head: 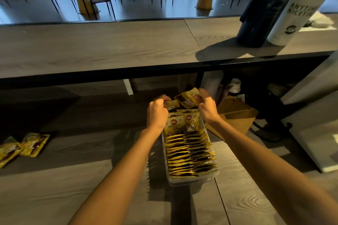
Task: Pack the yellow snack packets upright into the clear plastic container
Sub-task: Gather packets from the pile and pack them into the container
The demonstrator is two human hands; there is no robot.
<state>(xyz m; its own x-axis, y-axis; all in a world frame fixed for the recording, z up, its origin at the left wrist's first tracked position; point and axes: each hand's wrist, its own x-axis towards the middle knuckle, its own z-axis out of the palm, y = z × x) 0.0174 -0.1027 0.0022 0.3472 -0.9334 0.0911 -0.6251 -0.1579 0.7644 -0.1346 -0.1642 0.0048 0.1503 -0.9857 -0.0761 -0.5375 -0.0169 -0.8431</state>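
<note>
yellow packets stand in the clear container on the floor

the clear plastic container (193,179) sits on the wooden floor (54,188), filled with yellow snack packets (188,150) that stand upright in a tight row. at its far end the left hand (157,113) is curled around one small packet (172,105), and the right hand (208,108) pinches a tilted packet (188,98) by the edge. two loose packets (34,144) lie flat far to the left. a cardboard box (236,115) is just right of the container. above, the desk (91,47) carries a white tube (292,18).
</note>
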